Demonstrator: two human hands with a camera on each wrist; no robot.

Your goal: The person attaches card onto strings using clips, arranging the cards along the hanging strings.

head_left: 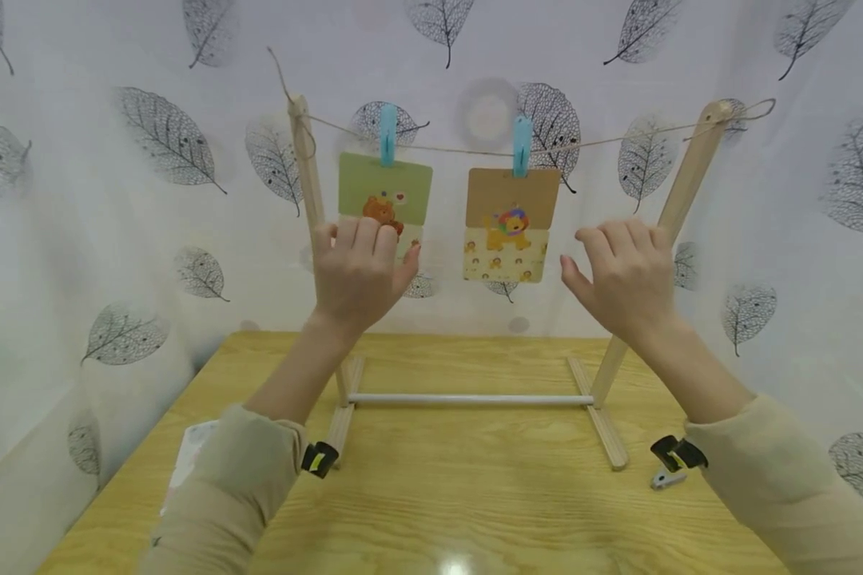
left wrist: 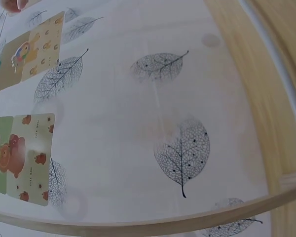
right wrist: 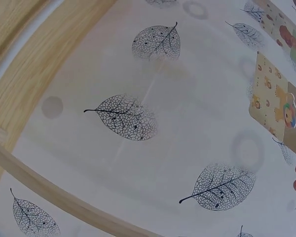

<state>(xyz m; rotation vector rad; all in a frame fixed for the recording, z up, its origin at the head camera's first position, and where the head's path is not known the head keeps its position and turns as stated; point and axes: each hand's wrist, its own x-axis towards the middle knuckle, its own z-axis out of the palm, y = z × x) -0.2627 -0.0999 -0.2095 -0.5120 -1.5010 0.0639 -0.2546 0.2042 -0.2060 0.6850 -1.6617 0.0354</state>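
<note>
Backdrop: we face a pale curtain printed with dark skeleton leaves, behind a wood-grained table.
Lettering: on the bear card we make out "Cute" from the left wrist (the word after it is too small for us to read).
Card direction: the bear card and the lion card hang with long axes roughly upright, plain halves uppermost; the lion's head lies toward our right.
Card places: both hang from the string, the bear card nearer its left end, the lion card around its middle, each under a blue clothespin.
Left hand: our left hand is released, fingers bent around nothing, covering the bear card's lower part from the head view; we cannot tell whether it touches.
Right hand: our right hand is also released, thumb apart, right of the lion card and overlapping the right post.
Around: a white rod spans the rack's feet; a small clip lies toward the surface's right edge, a paper by the left edge, partly behind our sleeve.
</note>
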